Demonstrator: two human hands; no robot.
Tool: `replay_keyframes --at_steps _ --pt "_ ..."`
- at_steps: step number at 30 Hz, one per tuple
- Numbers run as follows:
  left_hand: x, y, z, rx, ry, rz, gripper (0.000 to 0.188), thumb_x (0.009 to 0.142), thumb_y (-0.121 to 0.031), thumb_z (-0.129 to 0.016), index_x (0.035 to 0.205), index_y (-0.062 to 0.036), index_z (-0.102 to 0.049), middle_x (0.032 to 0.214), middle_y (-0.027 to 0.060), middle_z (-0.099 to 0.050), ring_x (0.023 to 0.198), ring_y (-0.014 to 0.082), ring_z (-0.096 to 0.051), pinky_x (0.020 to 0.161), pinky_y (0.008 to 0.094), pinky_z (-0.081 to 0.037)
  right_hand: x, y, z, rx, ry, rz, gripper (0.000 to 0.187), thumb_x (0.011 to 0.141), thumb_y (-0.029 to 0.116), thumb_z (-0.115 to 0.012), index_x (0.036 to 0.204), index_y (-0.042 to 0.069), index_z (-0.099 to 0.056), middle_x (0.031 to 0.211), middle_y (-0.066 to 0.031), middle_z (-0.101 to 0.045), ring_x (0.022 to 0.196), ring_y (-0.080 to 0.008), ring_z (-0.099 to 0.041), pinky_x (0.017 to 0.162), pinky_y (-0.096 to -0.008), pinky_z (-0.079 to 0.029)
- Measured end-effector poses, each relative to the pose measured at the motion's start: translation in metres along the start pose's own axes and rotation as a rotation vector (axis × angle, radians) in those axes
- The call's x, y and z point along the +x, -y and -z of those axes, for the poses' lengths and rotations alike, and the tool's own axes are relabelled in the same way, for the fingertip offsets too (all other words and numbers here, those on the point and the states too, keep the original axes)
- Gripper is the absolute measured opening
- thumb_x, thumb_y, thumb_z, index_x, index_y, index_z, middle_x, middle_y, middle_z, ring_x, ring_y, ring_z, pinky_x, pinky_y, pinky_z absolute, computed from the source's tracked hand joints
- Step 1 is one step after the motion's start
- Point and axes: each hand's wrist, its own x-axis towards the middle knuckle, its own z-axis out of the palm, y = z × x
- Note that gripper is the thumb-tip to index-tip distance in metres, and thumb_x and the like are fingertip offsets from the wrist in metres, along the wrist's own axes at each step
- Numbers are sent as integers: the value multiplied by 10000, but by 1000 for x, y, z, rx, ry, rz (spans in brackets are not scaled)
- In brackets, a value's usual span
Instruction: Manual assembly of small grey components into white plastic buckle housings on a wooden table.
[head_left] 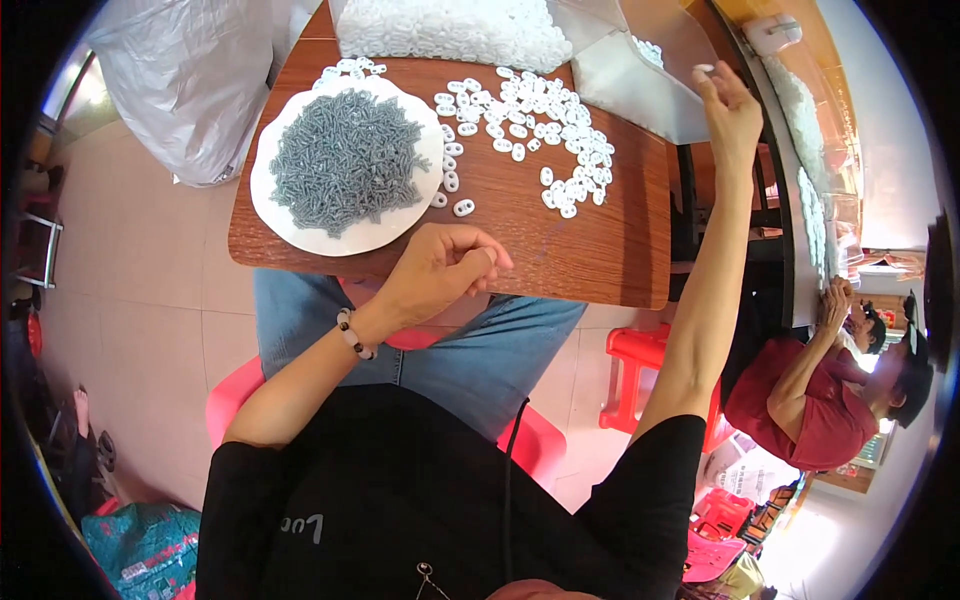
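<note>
My left hand (445,268) is over the near edge of the wooden table, thumb and fingers curled together. What it pinches, if anything, is too small to make out. A white plate (262,190) beside it holds a heap of small grey rod-shaped pieces (347,158). My right hand (733,110) is raised past the table's far right corner, a small white oval piece (704,68) at the tips of its thumb and forefinger. Many white oval pieces with two holes (580,140) lie loose on the tabletop (490,225), right of the plate.
A large pile of white pieces (450,30) fills the table's far side, next to a pale sheet-like tray (635,85). A white bag (190,80) stands at the far left. Red stools (640,365) are on the right, where a person in red (800,400) sits at another table.
</note>
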Motion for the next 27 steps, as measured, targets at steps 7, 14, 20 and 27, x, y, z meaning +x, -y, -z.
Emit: replay_keyframes --at_steps 7,14,20,27 --pt "-2 -3 6 -3 5 10 211 929 -132 -528 911 22 -671 746 4 -614 651 41 -532 589 192 -452 -98 61 -37 270 -119 355 115 893 100 -633 862 3 -687 783 -39 -680 706 -85 -587 614 -224 -451" --pt "1 -1 4 14 33 -3 214 934 -143 -534 921 23 -668 756 8 -614 663 41 -530 600 195 -452 -137 71 -77 78 338 324 132 807 56 -662 930 77 -702 870 -93 -670 803 -249 -577 691 -331 -475" --pt "0 2 5 34 32 -28 219 936 -139 -524 924 26 -667 752 5 -605 672 45 -529 608 197 -452 -133 76 -86 -26 418 303 159 798 79 -665 949 100 -710 896 -92 -675 890 -285 -571 783 -378 -469" --pt "0 0 3 61 22 -41 220 930 -135 -521 922 28 -667 746 11 -601 672 48 -526 605 198 -450 -129 83 -90 -84 481 256 91 792 97 -672 883 85 -676 833 -86 -661 872 -292 -563 748 -399 -470"
